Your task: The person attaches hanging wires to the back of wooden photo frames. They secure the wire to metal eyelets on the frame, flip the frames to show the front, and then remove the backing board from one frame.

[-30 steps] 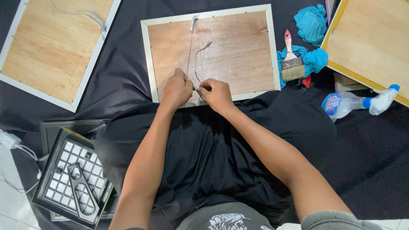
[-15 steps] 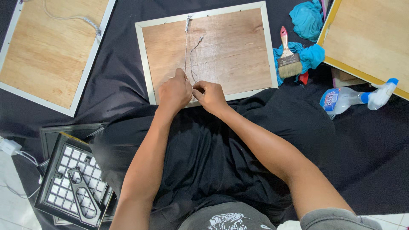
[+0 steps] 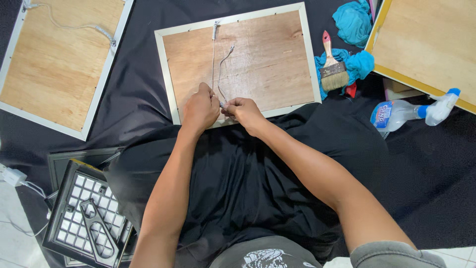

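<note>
We see our left hand (image 3: 201,108) and right hand (image 3: 243,110) meeting at the near edge of the white-framed wooden panel (image 3: 240,62), which lies back side up on the black cloth (image 3: 139,89). The fingers of both hands are curled in and pressed together, pinching the lower end of a thin hanging wire (image 3: 216,74); the pinch sits right between the two hands, just over the panel's near frame rail. From there the wire runs up across the bare wood to a small fastener near the far rail, with a loose strand curving beside it.

To the left of the panel lies a second framed board (image 3: 54,64) with its own cord along its far edge. To the right of the panel a paintbrush (image 3: 332,67) with a red and pale handle rests on a turquoise rag (image 3: 354,64), and another turquoise rag (image 3: 353,20) lies beyond it. Further right of the panel is a yellow-edged board (image 3: 426,44), and near it a clear spray bottle (image 3: 411,111) lies on its side; we cannot tell how much liquid it holds. Nearer to us and left of the panel sits a dark square gridded tray (image 3: 82,213) with a handle-like part lying on it.
</note>
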Action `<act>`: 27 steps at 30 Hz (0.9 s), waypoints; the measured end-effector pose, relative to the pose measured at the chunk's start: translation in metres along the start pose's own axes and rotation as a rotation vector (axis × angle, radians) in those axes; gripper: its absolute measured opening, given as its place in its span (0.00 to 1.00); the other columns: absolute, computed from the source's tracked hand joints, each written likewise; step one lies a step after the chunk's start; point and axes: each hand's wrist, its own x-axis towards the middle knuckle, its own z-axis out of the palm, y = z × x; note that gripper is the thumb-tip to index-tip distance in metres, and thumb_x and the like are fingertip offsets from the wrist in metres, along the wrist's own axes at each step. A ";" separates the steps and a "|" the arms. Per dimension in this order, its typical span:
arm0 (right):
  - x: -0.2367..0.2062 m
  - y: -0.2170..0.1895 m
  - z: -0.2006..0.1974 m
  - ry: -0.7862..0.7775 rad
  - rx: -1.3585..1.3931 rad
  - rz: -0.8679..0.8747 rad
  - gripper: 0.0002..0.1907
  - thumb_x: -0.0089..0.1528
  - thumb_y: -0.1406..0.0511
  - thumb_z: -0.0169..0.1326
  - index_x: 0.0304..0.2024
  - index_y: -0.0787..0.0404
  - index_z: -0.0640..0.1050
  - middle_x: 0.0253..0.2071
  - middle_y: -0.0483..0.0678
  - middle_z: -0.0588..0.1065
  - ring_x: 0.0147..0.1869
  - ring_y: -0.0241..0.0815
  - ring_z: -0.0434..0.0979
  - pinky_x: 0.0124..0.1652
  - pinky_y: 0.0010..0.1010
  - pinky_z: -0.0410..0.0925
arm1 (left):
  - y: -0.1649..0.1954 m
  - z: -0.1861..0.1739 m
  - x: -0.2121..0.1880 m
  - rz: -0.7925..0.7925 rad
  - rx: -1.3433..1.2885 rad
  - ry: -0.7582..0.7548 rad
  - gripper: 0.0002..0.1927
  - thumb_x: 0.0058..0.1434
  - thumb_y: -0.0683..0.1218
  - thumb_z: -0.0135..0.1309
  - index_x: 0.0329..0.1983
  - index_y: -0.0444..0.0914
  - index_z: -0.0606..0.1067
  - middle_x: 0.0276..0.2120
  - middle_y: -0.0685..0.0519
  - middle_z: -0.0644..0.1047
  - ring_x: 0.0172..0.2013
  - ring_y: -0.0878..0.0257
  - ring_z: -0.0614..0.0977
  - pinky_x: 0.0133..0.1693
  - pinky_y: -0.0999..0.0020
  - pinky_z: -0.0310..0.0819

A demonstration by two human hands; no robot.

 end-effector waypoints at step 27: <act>-0.016 -0.013 0.004 0.112 -0.833 -0.627 0.11 0.58 0.65 0.59 0.38 0.67 0.83 0.33 0.60 0.80 0.38 0.57 0.82 0.41 0.41 0.73 | -0.001 0.004 0.008 -0.054 0.027 -0.047 0.14 0.65 0.50 0.48 0.45 0.35 0.70 0.38 0.38 0.81 0.43 0.39 0.81 0.47 0.47 0.72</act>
